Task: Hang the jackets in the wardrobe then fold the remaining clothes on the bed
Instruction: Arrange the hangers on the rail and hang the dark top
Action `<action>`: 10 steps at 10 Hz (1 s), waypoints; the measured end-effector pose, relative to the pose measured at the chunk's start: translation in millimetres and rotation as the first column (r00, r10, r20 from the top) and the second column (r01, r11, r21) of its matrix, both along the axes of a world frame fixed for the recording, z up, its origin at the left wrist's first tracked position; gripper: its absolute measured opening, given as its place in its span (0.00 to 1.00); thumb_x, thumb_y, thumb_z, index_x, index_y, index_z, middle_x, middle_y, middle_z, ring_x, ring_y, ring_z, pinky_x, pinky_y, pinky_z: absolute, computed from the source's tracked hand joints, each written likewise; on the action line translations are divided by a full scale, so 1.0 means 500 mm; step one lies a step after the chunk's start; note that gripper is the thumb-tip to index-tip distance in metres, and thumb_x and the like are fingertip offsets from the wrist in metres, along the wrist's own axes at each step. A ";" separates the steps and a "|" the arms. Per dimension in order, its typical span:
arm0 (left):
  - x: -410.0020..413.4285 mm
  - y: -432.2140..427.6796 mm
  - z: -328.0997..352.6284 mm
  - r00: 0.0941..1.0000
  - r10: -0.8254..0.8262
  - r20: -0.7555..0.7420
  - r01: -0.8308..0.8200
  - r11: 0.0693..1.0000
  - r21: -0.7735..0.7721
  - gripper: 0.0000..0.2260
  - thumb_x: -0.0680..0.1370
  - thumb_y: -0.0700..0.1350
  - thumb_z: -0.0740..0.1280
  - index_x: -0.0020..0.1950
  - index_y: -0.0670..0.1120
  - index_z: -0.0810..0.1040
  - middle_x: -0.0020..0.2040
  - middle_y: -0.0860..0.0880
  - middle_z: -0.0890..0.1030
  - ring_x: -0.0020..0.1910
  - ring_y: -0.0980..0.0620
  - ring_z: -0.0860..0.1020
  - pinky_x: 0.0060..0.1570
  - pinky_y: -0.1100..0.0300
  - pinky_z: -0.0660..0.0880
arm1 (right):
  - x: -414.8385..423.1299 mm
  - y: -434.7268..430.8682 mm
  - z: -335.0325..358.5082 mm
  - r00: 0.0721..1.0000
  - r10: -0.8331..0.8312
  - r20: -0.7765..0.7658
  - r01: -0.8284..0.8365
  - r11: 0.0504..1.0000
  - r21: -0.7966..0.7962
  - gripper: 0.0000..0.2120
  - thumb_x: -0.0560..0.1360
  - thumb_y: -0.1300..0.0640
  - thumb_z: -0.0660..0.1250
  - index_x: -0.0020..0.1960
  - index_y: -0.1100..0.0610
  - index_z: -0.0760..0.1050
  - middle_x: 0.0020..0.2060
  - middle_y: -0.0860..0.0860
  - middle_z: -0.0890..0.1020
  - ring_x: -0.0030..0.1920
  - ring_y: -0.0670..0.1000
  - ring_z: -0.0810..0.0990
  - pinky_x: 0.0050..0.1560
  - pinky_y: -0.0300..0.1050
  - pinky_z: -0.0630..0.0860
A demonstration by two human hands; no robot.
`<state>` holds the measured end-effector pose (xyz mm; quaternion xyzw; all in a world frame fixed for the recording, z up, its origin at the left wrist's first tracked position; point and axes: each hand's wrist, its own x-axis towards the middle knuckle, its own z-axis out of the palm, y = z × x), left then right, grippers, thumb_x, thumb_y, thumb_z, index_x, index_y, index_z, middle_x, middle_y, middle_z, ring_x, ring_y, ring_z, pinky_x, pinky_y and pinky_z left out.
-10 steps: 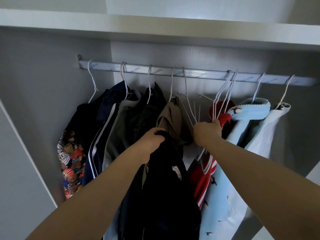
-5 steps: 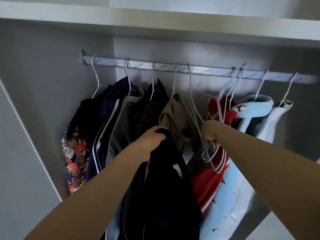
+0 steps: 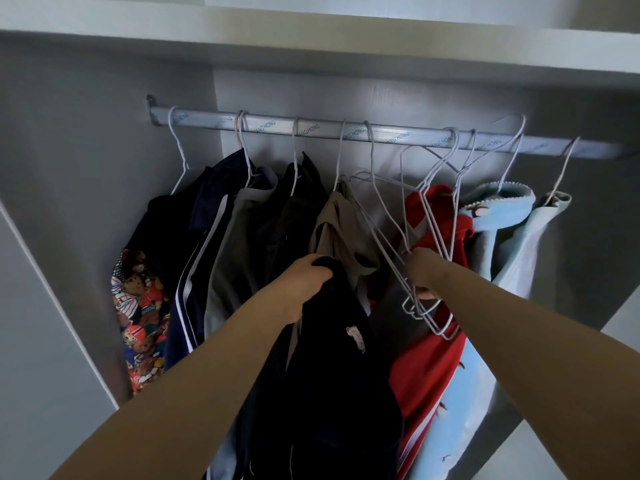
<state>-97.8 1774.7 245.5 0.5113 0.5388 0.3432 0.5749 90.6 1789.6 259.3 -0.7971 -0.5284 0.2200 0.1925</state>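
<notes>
Lower corners of the empty wire hangers (image 3: 429, 320) have been drawn closer together beneath the right hand (image 3: 424, 271) since a second ago, while the left hand (image 3: 304, 282) has been kept in place. Nearest, a dark jacket (image 3: 332, 375) is clutched at its top by the left hand, fingers curled into the cloth. The garment hangs straight below that fist, on no hanger and well short of the rail (image 3: 391, 133). Just to its right, several hanger wires are gripped in the right fist, and at least two of their hooks are looped over the rail. Behind the hands a tan garment (image 3: 339, 230) and a red garment (image 3: 426, 375) are hung. A navy striped jacket (image 3: 207, 202) is hung to the left and a light blue garment (image 3: 498, 209) to the right. Bear-print fabric (image 3: 142, 306) is seen at far left, beneath the shelf (image 3: 311, 39).
</notes>
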 end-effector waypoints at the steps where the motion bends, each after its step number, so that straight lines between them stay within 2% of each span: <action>1: 0.001 -0.003 -0.003 1.000 -0.003 -0.003 0.003 1.000 -0.009 0.18 0.80 0.37 0.57 0.70 0.45 0.68 0.62 0.40 0.74 0.56 0.44 0.74 0.57 0.53 0.74 | 0.027 0.014 -0.036 0.955 0.059 0.289 -0.101 0.986 0.134 0.13 0.79 0.65 0.54 0.61 0.66 0.70 0.59 0.63 0.76 0.60 0.60 0.75 0.52 0.46 0.72; 2: 0.008 -0.005 -0.004 1.000 -0.003 -0.015 0.003 1.000 -0.003 0.19 0.80 0.37 0.58 0.71 0.45 0.68 0.62 0.40 0.74 0.58 0.43 0.74 0.58 0.53 0.74 | 0.025 0.019 -0.050 0.969 0.027 0.245 -0.062 0.989 0.137 0.13 0.79 0.64 0.53 0.61 0.66 0.70 0.58 0.64 0.76 0.60 0.61 0.75 0.54 0.48 0.71; 3: 0.025 -0.015 -0.006 0.999 -0.027 -0.021 0.027 1.000 -0.001 0.18 0.79 0.37 0.59 0.69 0.44 0.70 0.60 0.41 0.76 0.53 0.45 0.75 0.53 0.55 0.75 | -0.016 -0.014 -0.012 0.989 0.047 0.144 -0.060 0.995 0.084 0.15 0.79 0.65 0.54 0.62 0.69 0.70 0.54 0.64 0.77 0.59 0.62 0.77 0.53 0.48 0.74; 4: 0.049 -0.020 -0.007 0.999 -0.041 0.000 0.041 0.999 -0.014 0.18 0.77 0.34 0.60 0.67 0.41 0.71 0.52 0.42 0.77 0.46 0.47 0.76 0.46 0.57 0.75 | -0.029 -0.029 0.007 0.976 0.123 0.178 -0.138 0.988 0.072 0.14 0.78 0.64 0.55 0.59 0.68 0.73 0.43 0.60 0.77 0.56 0.63 0.78 0.52 0.49 0.75; 5: 0.079 -0.024 -0.005 1.000 0.000 0.013 0.001 0.997 -0.076 0.14 0.73 0.32 0.61 0.57 0.40 0.76 0.52 0.41 0.75 0.51 0.43 0.75 0.47 0.57 0.72 | -0.033 -0.050 0.025 0.919 0.142 0.368 -0.209 0.967 0.148 0.13 0.79 0.60 0.56 0.57 0.66 0.74 0.55 0.62 0.78 0.57 0.62 0.77 0.51 0.49 0.73; 6: 0.109 -0.038 -0.005 0.989 0.039 0.144 -0.015 0.986 -0.164 0.03 0.71 0.38 0.63 0.40 0.43 0.77 0.44 0.42 0.77 0.45 0.43 0.76 0.44 0.55 0.72 | -0.030 -0.075 0.029 0.814 0.073 0.577 -0.286 0.914 0.288 0.11 0.79 0.58 0.55 0.55 0.62 0.73 0.50 0.59 0.79 0.51 0.62 0.78 0.42 0.47 0.69; 7: 0.148 -0.028 0.005 0.969 0.054 0.239 -0.018 0.988 -0.153 0.10 0.75 0.48 0.66 0.50 0.42 0.78 0.45 0.41 0.80 0.43 0.43 0.78 0.44 0.56 0.75 | -0.004 -0.093 0.010 0.760 -0.066 0.646 -0.420 0.709 0.567 0.07 0.70 0.60 0.62 0.42 0.62 0.77 0.34 0.57 0.80 0.37 0.62 0.79 0.31 0.45 0.68; 8: 0.188 -0.003 0.023 0.974 0.066 0.218 -0.042 0.993 -0.111 0.21 0.77 0.54 0.64 0.63 0.41 0.75 0.58 0.43 0.78 0.54 0.45 0.77 0.56 0.55 0.74 | 0.044 -0.088 -0.012 0.902 -0.110 0.418 -0.187 0.771 0.608 0.11 0.72 0.58 0.66 0.53 0.60 0.77 0.47 0.58 0.80 0.48 0.62 0.77 0.43 0.52 0.74; 9: 0.211 0.009 0.031 0.989 0.023 0.143 -0.009 0.995 -0.101 0.24 0.78 0.54 0.63 0.69 0.41 0.69 0.65 0.43 0.74 0.60 0.45 0.74 0.59 0.58 0.71 | 0.056 -0.093 -0.015 0.989 -0.012 -0.149 0.075 0.904 0.421 0.23 0.74 0.55 0.67 0.66 0.60 0.67 0.51 0.54 0.78 0.53 0.55 0.77 0.53 0.48 0.73; 10: 0.221 0.016 0.036 0.991 -0.039 0.126 0.052 0.994 -0.097 0.18 0.79 0.48 0.64 0.64 0.38 0.74 0.54 0.42 0.79 0.47 0.48 0.77 0.48 0.59 0.73 | 0.051 -0.079 -0.008 0.927 0.012 -0.375 0.144 0.911 0.385 0.10 0.74 0.60 0.65 0.55 0.60 0.72 0.38 0.52 0.76 0.42 0.53 0.77 0.45 0.47 0.74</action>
